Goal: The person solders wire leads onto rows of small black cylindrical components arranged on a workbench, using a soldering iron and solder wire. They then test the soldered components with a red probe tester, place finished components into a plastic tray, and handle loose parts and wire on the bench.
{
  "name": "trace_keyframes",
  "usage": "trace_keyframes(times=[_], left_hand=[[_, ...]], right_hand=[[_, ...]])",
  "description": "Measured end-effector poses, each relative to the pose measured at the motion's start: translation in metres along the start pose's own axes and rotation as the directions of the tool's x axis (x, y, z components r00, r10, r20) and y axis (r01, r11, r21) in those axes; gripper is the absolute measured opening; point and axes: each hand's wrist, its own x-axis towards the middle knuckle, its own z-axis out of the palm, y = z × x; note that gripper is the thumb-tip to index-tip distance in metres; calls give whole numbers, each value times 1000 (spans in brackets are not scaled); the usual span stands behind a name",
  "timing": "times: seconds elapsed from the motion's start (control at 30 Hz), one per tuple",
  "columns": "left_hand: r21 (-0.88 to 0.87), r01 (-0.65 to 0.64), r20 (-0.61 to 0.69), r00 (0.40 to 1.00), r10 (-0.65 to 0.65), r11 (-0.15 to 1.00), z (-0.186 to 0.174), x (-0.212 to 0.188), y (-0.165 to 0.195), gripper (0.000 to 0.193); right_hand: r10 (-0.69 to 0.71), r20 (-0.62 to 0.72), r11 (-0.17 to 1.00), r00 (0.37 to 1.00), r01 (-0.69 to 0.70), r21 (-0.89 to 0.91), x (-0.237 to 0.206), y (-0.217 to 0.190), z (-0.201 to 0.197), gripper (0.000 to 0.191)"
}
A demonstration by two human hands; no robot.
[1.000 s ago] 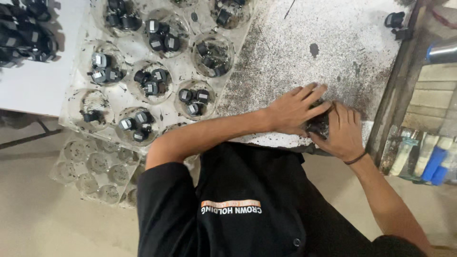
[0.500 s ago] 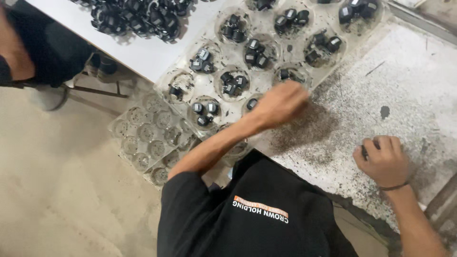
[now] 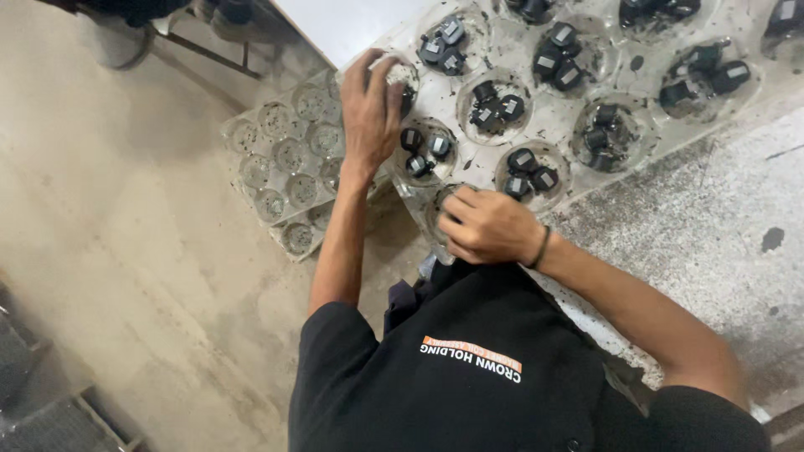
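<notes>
Most cups of the clear tray (image 3: 586,96) already hold black parts (image 3: 498,105); the left hand (image 3: 368,109) spreads open over the nine-o'clock cup, while the right hand (image 3: 486,226) is curled at the six-o'clock cup, its hold hidden.

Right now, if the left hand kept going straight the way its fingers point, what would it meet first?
The left hand points up-frame over the clear plastic tray. Its fingertips already seem to touch the corner cup; beyond that lies the white tabletop. Depth is uncertain.
</notes>
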Motion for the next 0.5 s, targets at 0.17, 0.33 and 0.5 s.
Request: trace_keyframes(times=[0.17, 0.33, 0.5], left_hand=[[-444, 685, 127, 686, -716, 578, -10, -63, -23, 67], [-774, 620, 390, 623, -678, 124, 36, -99, -26, 68], [-807, 587, 390, 611, -689, 63, 37, -101, -37, 49]], right_hand=[[20, 10, 1000, 1000, -20, 7, 33, 21, 1, 35], [507, -404, 819, 761, -571, -48, -60, 83, -59, 9], [820, -550, 556, 159, -449, 700, -150, 183, -66, 30]])
